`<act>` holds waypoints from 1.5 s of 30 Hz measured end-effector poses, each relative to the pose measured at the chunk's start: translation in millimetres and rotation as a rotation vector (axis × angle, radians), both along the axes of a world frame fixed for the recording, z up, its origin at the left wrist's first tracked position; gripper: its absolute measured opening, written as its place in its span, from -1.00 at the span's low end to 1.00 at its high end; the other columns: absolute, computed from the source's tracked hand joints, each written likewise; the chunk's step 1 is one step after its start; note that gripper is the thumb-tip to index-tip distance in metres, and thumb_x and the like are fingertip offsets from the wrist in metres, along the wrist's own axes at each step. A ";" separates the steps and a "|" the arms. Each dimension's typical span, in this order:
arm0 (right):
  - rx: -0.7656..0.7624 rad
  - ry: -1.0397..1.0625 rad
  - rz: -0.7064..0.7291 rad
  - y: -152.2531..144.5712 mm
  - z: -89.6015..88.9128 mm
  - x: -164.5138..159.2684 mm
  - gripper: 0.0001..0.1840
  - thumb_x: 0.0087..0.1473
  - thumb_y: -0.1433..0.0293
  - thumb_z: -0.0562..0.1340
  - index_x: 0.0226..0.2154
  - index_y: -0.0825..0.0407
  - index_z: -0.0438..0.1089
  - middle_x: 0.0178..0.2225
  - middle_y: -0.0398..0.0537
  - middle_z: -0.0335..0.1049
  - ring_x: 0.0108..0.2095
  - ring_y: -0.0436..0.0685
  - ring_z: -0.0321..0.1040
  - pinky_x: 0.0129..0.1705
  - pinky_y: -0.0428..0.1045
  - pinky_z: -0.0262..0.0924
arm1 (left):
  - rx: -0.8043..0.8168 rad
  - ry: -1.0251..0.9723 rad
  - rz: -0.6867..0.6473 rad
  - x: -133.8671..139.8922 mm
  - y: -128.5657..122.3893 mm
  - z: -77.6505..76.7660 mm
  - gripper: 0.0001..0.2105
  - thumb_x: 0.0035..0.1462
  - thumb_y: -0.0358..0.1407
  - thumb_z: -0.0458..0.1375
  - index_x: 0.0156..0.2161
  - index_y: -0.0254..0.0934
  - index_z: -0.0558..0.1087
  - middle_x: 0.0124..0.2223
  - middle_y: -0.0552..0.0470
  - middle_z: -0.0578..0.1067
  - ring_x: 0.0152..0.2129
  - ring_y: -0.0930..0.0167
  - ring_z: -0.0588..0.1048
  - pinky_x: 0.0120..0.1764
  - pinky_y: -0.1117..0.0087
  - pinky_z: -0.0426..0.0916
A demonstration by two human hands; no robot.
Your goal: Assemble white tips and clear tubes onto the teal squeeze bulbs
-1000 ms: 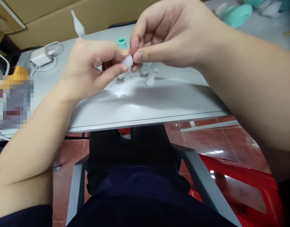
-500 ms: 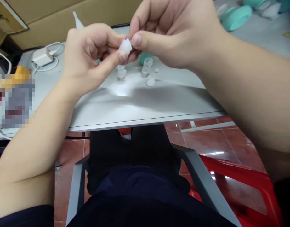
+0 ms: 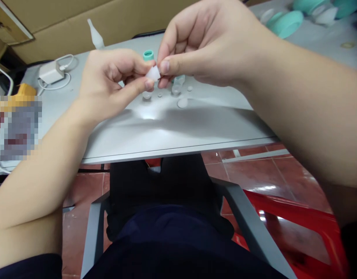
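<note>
My left hand [image 3: 114,79] pinches a small white cap-like piece [image 3: 154,73] between thumb and fingers, above the table. At the piece's right end, my right hand [image 3: 201,52] is closed in a pinch; what sits between its fingertips is hidden. Just behind the hands stands a teal part with a round open top [image 3: 148,55]. Below them lie a clear plastic part [image 3: 176,90], another clear part [image 3: 147,95] partly covered by my left hand, a white disc [image 3: 182,103] and a smaller disc [image 3: 190,88].
A white narrow-necked piece [image 3: 95,35] rises behind my left hand. On the left are a white charger [image 3: 52,72] with its cable and a yellow object [image 3: 26,92]. Teal parts [image 3: 285,24] lie at the back right. Cardboard [image 3: 114,19] borders the table's far side.
Both hands have come slightly lower, with the white piece still in the left fingers. My right fingertips sit closer against it. The teal open top now shows behind them.
</note>
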State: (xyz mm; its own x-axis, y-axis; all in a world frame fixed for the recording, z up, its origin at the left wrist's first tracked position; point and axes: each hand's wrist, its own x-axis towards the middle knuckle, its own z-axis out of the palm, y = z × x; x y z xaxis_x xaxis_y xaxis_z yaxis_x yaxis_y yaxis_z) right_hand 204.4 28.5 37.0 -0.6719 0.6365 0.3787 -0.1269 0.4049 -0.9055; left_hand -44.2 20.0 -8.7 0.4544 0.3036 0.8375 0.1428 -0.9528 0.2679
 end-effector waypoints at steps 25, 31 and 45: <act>-0.135 0.045 0.096 1.1 1.3 -1.0 -0.59 0.12 0.40 0.65 -0.26 0.29 0.47 -0.40 -0.09 0.63 -0.42 -0.01 0.62 -0.32 -0.14 0.58 | -0.195 -0.111 -0.075 6.7 -1.4 -1.9 -0.58 0.28 0.03 0.55 -0.14 -0.35 0.70 -0.34 -0.05 0.62 -0.46 0.36 0.67 -0.40 0.43 0.56; 0.082 0.065 -0.094 -11.7 5.7 -11.0 -0.79 0.37 0.80 0.23 -0.27 0.27 0.41 -0.42 -0.21 0.59 -0.37 -0.12 0.61 -0.26 -0.20 0.54 | -0.522 -0.099 0.123 29.6 -38.2 25.3 -0.50 0.48 0.12 0.37 0.10 -0.35 0.62 -0.14 -0.15 0.66 0.01 0.11 0.72 0.04 0.05 0.69; 0.105 0.051 -0.044 -3.4 -1.6 -7.2 -0.75 0.34 0.82 0.26 -0.29 0.22 0.41 -0.40 -0.21 0.60 -0.38 -0.11 0.61 -0.28 -0.22 0.53 | -0.340 -0.127 -0.124 3.6 -1.9 4.4 -0.74 0.29 -0.16 0.59 -0.12 -0.34 0.76 -0.27 -0.12 0.70 -0.40 0.33 0.72 -0.29 0.33 0.70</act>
